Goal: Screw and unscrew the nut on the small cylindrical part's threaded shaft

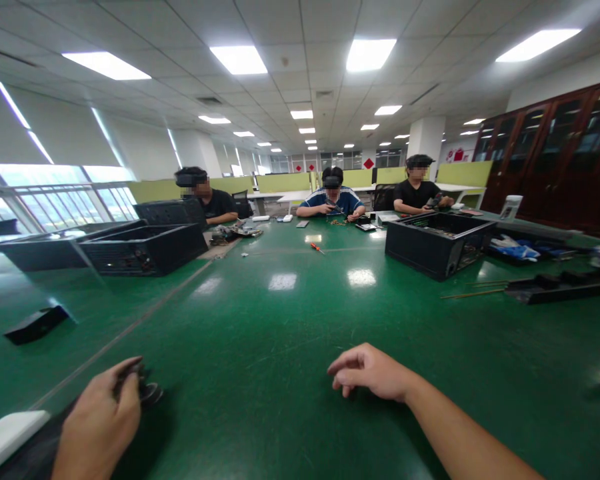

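Observation:
At the lower left, my left hand (103, 417) is closed around a small dark part with a round, shiny rim (151, 394). My fingers cover most of it, so its kind is unclear. A long dark object (35, 443) lies beneath or beside that hand, with a white flat device (10, 433) on the left. My right hand (373, 373) is above the green table (260, 333), fingers loosely bent and apart, with nothing visible in them. A small black piece (36, 325) lies farther left on the tabletop.
Black computer cases (140, 250) stand at the left, another case (437, 245) at the right. An orange screwdriver (317, 248) lies mid-table. Thin rods (473, 292) and a long black tray-like piece (565, 288) are at the right. Three people (330, 200) sit across the table, handling parts.

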Demonstrator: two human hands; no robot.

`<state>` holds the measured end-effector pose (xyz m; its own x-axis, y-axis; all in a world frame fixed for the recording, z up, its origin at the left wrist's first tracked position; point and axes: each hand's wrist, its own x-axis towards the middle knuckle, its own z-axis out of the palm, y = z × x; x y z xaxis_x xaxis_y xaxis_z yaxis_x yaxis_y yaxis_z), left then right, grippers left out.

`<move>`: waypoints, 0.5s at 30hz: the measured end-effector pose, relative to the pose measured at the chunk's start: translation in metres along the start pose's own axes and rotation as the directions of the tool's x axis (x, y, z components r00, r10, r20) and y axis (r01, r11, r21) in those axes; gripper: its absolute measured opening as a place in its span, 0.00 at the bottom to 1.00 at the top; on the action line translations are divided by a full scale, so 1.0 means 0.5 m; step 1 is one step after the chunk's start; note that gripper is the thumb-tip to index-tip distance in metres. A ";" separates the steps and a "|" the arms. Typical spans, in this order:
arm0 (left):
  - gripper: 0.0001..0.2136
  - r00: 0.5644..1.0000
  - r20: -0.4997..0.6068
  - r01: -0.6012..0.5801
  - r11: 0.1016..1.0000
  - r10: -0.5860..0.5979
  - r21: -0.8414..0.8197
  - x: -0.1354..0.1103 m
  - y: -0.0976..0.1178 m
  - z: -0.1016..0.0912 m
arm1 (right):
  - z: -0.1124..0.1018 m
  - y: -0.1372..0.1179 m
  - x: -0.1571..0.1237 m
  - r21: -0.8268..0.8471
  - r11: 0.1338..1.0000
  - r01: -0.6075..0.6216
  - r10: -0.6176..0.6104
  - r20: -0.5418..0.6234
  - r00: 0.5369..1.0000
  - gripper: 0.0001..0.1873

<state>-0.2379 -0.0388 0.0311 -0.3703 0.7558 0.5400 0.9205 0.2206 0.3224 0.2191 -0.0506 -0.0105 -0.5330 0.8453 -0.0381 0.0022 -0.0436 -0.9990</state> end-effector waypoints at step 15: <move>0.19 0.980 0.158 -0.119 0.992 0.125 -0.045 0.020 0.019 0.013 | -0.001 0.003 -0.001 -0.017 1.000 -0.006 0.006 0.017 1.000 0.20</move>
<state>-0.2319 -0.0250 0.0345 -0.2283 0.8652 0.4465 0.9515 0.1010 0.2907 0.2201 -0.0508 -0.0120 -0.5473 0.8358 -0.0436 0.0196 -0.0392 -0.9990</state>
